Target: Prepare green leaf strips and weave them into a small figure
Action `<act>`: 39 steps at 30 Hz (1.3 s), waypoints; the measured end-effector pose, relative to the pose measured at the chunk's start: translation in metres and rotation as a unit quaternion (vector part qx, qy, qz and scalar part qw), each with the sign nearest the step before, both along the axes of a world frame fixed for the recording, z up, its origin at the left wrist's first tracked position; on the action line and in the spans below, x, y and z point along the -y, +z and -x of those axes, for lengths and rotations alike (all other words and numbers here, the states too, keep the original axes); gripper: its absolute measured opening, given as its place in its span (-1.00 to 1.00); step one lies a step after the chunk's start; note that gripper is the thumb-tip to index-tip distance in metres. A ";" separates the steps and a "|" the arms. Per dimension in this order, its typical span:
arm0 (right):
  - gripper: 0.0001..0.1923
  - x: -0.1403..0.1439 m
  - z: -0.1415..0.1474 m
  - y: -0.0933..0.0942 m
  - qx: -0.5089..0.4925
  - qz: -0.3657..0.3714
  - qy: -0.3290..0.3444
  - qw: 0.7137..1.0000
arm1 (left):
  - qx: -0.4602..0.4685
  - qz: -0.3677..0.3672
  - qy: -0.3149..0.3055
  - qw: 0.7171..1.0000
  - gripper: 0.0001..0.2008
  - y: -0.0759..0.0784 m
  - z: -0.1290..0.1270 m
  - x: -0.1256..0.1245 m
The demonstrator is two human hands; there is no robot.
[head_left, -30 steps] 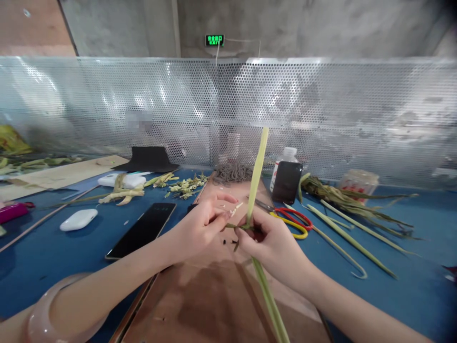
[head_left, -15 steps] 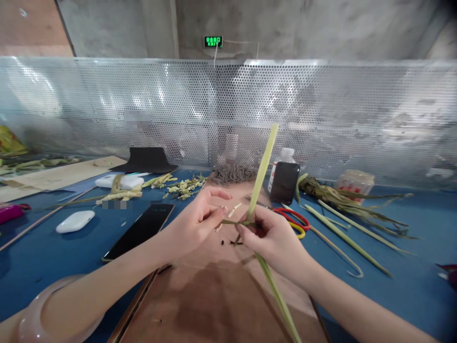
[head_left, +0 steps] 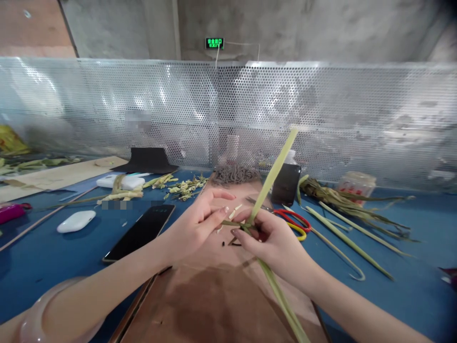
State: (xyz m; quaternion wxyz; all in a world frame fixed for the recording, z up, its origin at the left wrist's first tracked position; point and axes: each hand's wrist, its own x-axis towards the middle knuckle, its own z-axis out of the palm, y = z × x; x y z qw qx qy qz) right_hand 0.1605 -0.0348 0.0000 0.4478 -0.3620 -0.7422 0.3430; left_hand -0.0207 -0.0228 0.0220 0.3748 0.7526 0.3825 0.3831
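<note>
A long pale-green leaf strip (head_left: 274, 174) passes through my right hand (head_left: 273, 233), which pinches it between thumb and fingers. Its upper end slants up to the right, while a lower length (head_left: 278, 290) hangs over the board toward me. A narrow, darker leaf strip (head_left: 233, 223) crosses it at the right fingertips and runs left to my left hand (head_left: 200, 221). The left thumb and a finger close at that strip's end, with the index finger stretched above. My right fingers partly hide the crossing.
Beneath my hands is a brown board (head_left: 200, 305) on a blue table (head_left: 410, 295). Red-and-yellow-handled scissors (head_left: 294, 221) and loose leaf stalks (head_left: 350, 243) lie right. A phone (head_left: 141, 231), white case (head_left: 76, 221) and leaf scraps (head_left: 185, 188) lie left. Grey cord (head_left: 237, 175) sits behind.
The upper end of the pale strip has tipped to the right and now covers part of the white-capped bottle. Both hands stay almost in place.
</note>
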 end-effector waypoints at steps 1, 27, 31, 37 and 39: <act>-0.87 0.000 0.001 0.000 -0.011 0.004 0.005 1.000 | 0.001 -0.001 -0.003 1.000 -0.69 0.000 -0.001 0.001; -0.80 -0.001 -0.004 0.006 -0.108 0.052 -0.003 0.993 | 0.016 -0.028 0.008 0.999 -0.80 0.004 0.003 -0.001; -0.82 -0.001 -0.005 0.007 -0.062 0.066 0.019 0.996 | 0.000 -0.025 -0.004 1.000 -0.79 0.004 0.004 -0.004; -0.85 -0.005 -0.004 0.003 -0.029 0.051 0.046 0.997 | 0.045 0.023 0.006 0.999 -0.77 0.000 0.004 -0.006; -0.86 -0.005 -0.004 0.001 -0.029 0.046 0.042 0.998 | 0.043 0.019 0.010 0.999 -0.78 -0.001 0.004 -0.006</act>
